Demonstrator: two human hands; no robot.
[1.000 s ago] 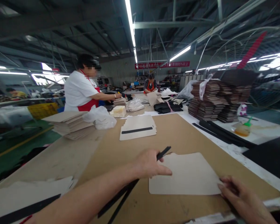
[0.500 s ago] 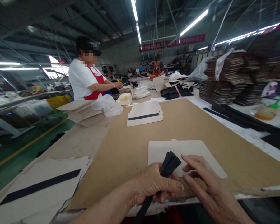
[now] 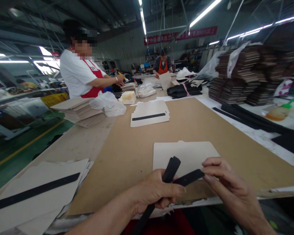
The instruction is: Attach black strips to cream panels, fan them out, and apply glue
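A bundle of black strips [image 3: 171, 167] is gripped in my left hand [image 3: 156, 189], its lower ends hanging below the table edge. One black strip [image 3: 189, 178] fans out sideways from the bundle. Its tip is pinched between the thumb and fingers of my right hand [image 3: 231, 186]. Behind my hands a pale cardboard panel [image 3: 178, 151] lies flat on the brown board [image 3: 127, 156]. Farther back sits a stack of pale panels [image 3: 150, 111] with a black strip across the top one. At the lower left are more pale panels [image 3: 51, 176], also with a black strip on top.
A cardboard stack [image 3: 80, 112] and a plastic bag [image 3: 110, 103] stand at the left back. On the right are tall brown stacks [image 3: 237, 75], black material [image 3: 254, 122] and a container of amber liquid [image 3: 279, 112]. Two co-workers [image 3: 80, 75] stand beyond the table.
My right hand has closed on the end of one strip and drawn it out to the right from the bundle. My left hand keeps its grip. The view has shifted slightly.
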